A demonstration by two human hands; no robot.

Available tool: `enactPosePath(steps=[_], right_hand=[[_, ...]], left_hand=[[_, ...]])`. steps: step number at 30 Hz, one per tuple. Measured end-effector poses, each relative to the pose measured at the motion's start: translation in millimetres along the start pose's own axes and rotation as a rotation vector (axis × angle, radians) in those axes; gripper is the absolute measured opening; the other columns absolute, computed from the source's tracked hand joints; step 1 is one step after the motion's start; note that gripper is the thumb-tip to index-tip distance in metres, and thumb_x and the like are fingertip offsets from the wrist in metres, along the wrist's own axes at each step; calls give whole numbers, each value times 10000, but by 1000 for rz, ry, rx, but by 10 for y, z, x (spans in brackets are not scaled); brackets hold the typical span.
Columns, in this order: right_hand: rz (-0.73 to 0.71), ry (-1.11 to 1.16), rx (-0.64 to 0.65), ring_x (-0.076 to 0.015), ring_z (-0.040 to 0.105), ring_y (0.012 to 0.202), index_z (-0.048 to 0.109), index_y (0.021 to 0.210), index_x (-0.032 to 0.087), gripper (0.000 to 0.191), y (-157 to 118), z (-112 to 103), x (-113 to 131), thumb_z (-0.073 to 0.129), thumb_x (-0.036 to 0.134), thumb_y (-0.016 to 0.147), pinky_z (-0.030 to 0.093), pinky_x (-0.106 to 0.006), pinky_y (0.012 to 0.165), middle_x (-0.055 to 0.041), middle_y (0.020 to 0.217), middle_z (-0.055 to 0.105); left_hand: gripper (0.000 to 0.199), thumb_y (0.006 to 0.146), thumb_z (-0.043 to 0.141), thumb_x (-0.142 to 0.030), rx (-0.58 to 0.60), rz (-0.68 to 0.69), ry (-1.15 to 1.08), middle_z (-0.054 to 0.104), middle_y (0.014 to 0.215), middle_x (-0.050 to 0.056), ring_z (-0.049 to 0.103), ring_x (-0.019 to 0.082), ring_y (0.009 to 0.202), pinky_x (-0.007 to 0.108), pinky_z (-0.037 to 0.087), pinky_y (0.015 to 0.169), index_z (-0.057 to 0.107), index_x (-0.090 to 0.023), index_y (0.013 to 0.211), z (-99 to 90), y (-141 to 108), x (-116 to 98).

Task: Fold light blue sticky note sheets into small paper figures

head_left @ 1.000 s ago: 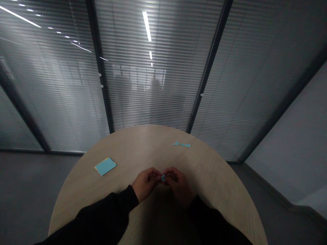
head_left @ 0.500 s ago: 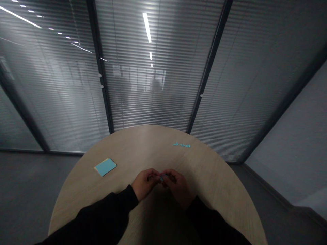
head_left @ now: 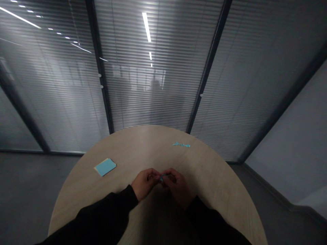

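- A tiny light-blue piece of what looks like paper (head_left: 161, 178) is held between the fingertips of both hands, above the near middle of the counter; its exact shape is mostly hidden.
- The left hand (head_left: 144, 183) pinches the piece from the left, thumb and forefinger nearly closed together, the other fingers curled.
- The right hand (head_left: 178, 186) pinches it from the right in the same way, its fingertips meeting the left hand's.
- Long black sleeves (head_left: 108, 212) cover both forearms.
- Left of the hands, well apart, lies a flat light-blue rectangular stack of paper (head_left: 105, 167) with a yellow edge showing.
- Beyond the right hand, near the far edge, small crumpled-looking light-blue bits (head_left: 181, 144) lie in a short row.
- All this is on a rounded pale wood-grain counter (head_left: 145, 146).
- Behind stand dark-framed glass panels with grey horizontal blinds (head_left: 153, 105).
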State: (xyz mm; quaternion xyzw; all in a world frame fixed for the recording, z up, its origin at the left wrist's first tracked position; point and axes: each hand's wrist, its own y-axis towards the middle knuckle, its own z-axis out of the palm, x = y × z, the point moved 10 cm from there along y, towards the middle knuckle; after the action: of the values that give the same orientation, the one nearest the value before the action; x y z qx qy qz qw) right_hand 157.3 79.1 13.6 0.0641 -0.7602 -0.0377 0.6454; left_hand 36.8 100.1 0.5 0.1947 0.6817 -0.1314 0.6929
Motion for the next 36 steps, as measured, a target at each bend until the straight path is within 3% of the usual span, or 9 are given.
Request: enactPosePath(steps=[9,14,23,29,36], right_hand=[[-98,-114,-27,-165,630,665,632,839,195,129,-5,-34,95,690,288,771,463,-252,591,-11,734,677],[-108,-113,6,-155,604,642,614,837,196,130,1,-23,81,685,286,774,447,-244,576,8,693,643],[-26,48,10,-143,585,595,611,845,194,138,-9,-8,18,657,302,774,429,-245,558,20,637,635],[83,242,44,-132,581,602,611,824,179,203,23,24,-22,684,347,735,460,-251,588,23,639,625],[40,152,80,-135,592,626,617,907,173,333,13,52,-33,765,416,734,446,-250,592,12,677,649]], left_hand=[[347,830,655,-480,-1,33,114,729,813,90,661,198,747,308,469,705,669,-140,898,-24,-13,15],[378,839,642,-500,20,40,138,712,799,87,639,187,729,295,454,680,667,-129,907,-12,-22,0],[469,770,695,-585,56,6,-21,731,821,105,666,200,759,313,473,716,639,-135,891,36,2,30],[433,766,710,-539,12,2,30,733,830,96,667,193,744,307,477,705,645,-132,899,-6,9,33],[351,832,635,-493,-17,22,145,733,780,84,662,199,714,299,463,655,642,-145,884,7,-32,-81]])
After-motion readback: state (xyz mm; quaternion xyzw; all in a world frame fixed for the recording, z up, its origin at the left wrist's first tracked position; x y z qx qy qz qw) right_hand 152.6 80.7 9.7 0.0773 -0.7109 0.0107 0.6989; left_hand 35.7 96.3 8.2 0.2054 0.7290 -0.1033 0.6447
